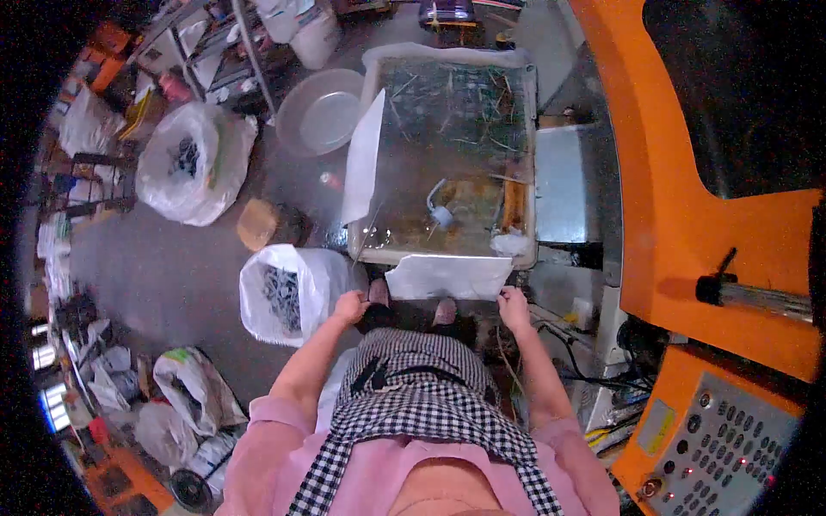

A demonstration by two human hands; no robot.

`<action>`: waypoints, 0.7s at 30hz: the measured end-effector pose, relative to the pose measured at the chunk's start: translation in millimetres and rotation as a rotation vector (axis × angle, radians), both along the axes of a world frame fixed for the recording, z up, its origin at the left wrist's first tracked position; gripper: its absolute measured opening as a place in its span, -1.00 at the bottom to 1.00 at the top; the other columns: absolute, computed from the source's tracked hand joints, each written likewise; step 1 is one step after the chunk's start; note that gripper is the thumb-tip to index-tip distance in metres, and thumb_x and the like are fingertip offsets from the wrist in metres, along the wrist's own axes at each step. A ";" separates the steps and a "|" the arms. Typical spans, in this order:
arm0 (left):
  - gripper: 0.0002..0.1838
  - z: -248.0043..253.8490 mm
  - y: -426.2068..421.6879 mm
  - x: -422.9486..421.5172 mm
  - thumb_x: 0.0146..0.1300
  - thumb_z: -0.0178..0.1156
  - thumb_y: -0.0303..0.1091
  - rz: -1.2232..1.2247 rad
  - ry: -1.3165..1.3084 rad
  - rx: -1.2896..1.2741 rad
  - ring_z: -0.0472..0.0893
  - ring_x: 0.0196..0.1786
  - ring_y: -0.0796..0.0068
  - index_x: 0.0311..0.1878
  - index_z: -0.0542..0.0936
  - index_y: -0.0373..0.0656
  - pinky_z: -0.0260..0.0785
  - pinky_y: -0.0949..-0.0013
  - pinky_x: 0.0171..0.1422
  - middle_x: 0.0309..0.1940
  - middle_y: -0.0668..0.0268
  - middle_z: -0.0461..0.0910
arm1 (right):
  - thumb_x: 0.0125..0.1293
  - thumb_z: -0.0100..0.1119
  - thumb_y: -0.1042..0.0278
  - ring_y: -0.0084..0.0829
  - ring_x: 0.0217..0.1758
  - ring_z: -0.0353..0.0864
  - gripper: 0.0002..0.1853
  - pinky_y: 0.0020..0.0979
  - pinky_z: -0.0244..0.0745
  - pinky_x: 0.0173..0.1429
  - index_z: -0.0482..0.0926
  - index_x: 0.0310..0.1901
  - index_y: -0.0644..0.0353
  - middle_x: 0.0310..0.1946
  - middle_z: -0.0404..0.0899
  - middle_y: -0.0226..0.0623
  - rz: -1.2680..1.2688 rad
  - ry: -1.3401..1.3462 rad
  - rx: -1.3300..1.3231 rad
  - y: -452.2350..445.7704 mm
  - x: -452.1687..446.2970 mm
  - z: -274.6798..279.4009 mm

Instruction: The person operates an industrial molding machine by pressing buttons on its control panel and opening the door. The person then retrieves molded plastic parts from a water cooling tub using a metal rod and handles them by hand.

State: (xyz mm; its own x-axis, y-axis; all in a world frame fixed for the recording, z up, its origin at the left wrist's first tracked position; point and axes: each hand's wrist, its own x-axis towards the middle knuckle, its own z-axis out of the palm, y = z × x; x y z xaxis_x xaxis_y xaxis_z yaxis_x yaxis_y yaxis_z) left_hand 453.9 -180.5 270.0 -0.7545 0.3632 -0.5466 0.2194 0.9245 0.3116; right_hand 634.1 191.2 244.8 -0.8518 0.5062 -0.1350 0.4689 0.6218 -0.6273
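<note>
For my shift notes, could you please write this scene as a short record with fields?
Left hand: the hand is beside an open white bag; hold unclear
Right hand: the hand is at the right end of a pale front panel; contact unclear
Bag contents: dark pieces
Ahead: tub containing liquid
Right side: orange machine

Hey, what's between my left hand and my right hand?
In the head view, a white panel spans most of the stretch between your left hand and right hand, one corner beside the right. Your feet also show there.
</note>
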 end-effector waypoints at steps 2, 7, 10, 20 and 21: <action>-0.63 -18.2 16.7 -5.1 -0.02 0.12 -0.21 -0.068 0.037 0.045 0.49 -0.20 -0.02 -0.16 0.46 -0.21 0.34 0.12 -0.08 -0.27 0.00 0.51 | 0.06 0.09 0.38 -0.13 -0.22 0.46 -0.74 -0.28 0.36 -0.13 0.45 -0.21 0.31 -0.35 0.46 -0.07 -0.044 -0.033 -0.095 -10.4 -5.6 -11.4; -0.45 -50.0 57.9 -19.6 -0.04 0.17 -0.21 -0.048 0.050 0.163 0.46 -0.14 -0.08 0.03 0.27 -0.19 0.31 0.05 -0.05 -0.26 -0.12 0.48 | 0.02 0.12 0.33 -0.07 -0.14 0.42 -0.59 -0.25 0.33 -0.06 0.38 -0.08 0.35 -0.23 0.42 0.01 -0.021 0.025 -0.162 -31.6 -36.3 -84.1; -0.31 -68.8 60.4 -47.6 -0.02 0.17 -0.17 -0.054 -0.002 0.157 0.45 -0.14 -0.13 0.14 0.11 -0.23 0.31 0.05 -0.06 -0.26 -0.18 0.47 | 0.03 0.13 0.33 -0.03 -0.10 0.39 -0.52 -0.25 0.31 -0.01 0.31 0.00 0.33 -0.18 0.39 0.04 0.048 0.094 -0.034 -57.4 -88.6 -115.2; -0.63 -150.4 67.0 -94.2 0.01 0.17 -0.26 0.118 -0.109 0.299 0.54 -0.29 0.08 -0.13 0.46 -0.27 0.37 0.20 -0.16 -0.41 0.01 0.54 | -0.03 0.23 0.30 0.09 0.05 0.27 -0.27 -0.12 0.24 0.08 0.08 0.16 0.21 0.04 0.18 0.07 -0.033 -0.220 -0.082 -75.6 -251.4 -242.2; -0.65 -161.2 65.9 -91.7 0.00 0.18 -0.27 0.159 -0.112 0.322 0.53 -0.29 0.06 -0.16 0.47 -0.27 0.36 0.19 -0.17 -0.40 0.01 0.53 | -0.04 0.24 0.29 0.10 0.04 0.26 -0.25 -0.11 0.25 0.07 0.05 0.17 0.20 0.04 0.17 0.09 -0.027 -0.249 -0.003 -77.0 -259.8 -255.8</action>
State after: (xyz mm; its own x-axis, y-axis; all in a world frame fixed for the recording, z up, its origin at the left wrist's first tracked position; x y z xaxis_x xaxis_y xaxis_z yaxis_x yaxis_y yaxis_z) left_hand 362.2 -114.6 108.8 -0.7574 0.4126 -0.5060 0.0286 0.7952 0.6056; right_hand 374.2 114.2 -11.0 -0.7783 0.5276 -0.3403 0.6256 0.6055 -0.4920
